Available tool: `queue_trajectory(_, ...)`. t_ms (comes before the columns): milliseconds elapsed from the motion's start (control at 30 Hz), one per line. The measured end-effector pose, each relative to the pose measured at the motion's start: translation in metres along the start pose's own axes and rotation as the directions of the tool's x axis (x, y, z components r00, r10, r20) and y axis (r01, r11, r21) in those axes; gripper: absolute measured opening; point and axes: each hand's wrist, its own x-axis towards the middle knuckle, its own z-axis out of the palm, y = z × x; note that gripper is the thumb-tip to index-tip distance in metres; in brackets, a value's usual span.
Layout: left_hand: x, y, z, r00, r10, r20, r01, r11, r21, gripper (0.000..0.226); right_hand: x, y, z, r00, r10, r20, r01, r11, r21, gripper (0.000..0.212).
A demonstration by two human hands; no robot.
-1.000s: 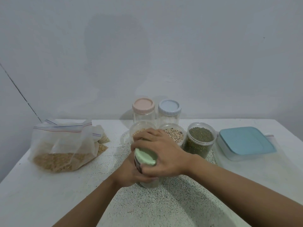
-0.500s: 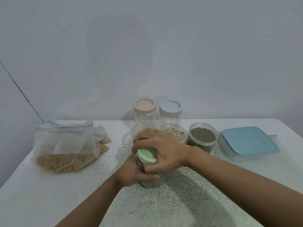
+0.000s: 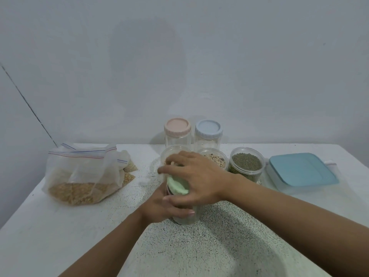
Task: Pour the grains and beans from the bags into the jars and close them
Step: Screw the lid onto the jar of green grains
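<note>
A jar (image 3: pixel 186 217) stands near the table's middle with a pale green lid (image 3: pixel 177 185) on top. My left hand (image 3: pixel 163 206) grips the jar's body from the left. My right hand (image 3: pixel 195 176) grips the green lid from above, fingers curled round its rim. Behind them stand three open jars: one mostly hidden by my right hand (image 3: pixel 169 153), one with pale beans (image 3: pixel 216 159), one with green beans (image 3: pixel 246 163). Two empty jars at the back carry a pink lid (image 3: pixel 177 126) and a blue lid (image 3: pixel 208 128). Zip bags of grain (image 3: pixel 79 176) lie at the left.
A clear box with a blue lid (image 3: pixel 301 171) sits at the right. The white speckled table (image 3: pixel 199 246) ends at a grey wall behind; its left edge runs close to the bags.
My right hand has turned on the green lid, its fingers reaching further left. The left hand keeps its hold on the jar. The view has shifted slightly.
</note>
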Motion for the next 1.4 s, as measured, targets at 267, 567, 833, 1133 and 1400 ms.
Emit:
queue_trajectory(267,0.000,-0.013,0.000,0.999,-0.049,0.010,0.049,0.996,-0.072,0.083,-0.005,-0.009,-0.024,0.970,0.170,0.174,-0.163,0.985,-0.055,0.068)
queue_trajectory(567,0.002,-0.012,-0.002,0.998,-0.064,-0.015,0.063,0.996,-0.057,0.086,0.009,0.004,-0.042,0.915,-0.055,0.399,0.003,0.991,0.131,0.064)
queue_trajectory(833,0.000,-0.009,0.000,0.998,-0.068,-0.009,0.068,0.997,-0.033,0.083,0.010,-0.014,-0.036,0.947,0.232,0.222,-0.181,0.957,-0.228,0.067)
queue_trajectory(1133,0.002,-0.013,0.000,0.999,-0.037,0.000,0.037,0.999,-0.027,0.079,-0.002,-0.007,-0.031,0.896,0.438,0.070,-0.389,0.852,-0.350,0.092)
queue_trajectory(1400,0.004,-0.020,-0.002,0.999,-0.042,-0.024,0.043,0.999,0.014,0.081,-0.005,0.003,-0.033,0.957,0.046,0.286,-0.062,0.997,0.049,0.069)
